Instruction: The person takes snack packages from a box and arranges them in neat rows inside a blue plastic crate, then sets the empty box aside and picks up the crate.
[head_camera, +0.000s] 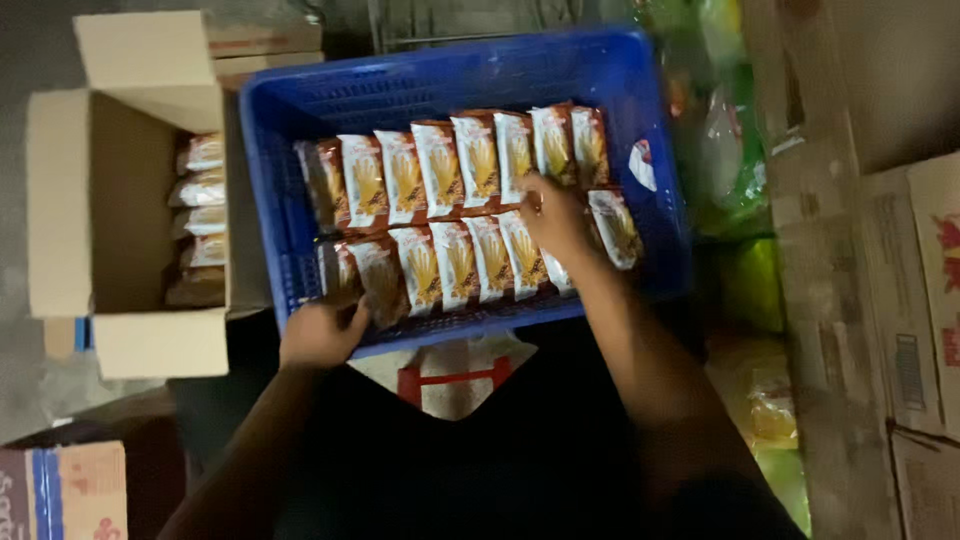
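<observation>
Left hand (322, 335): curled on near rim of blue plastic slatted crate (268, 180), touching the front row's end packet.
Right hand (553, 215): fingers closed on an orange-and-white snack packet (612, 226) at the front row's right end.
Crate: two rows, nearly full.
Open cardboard box (95, 215): several packets left.
</observation>
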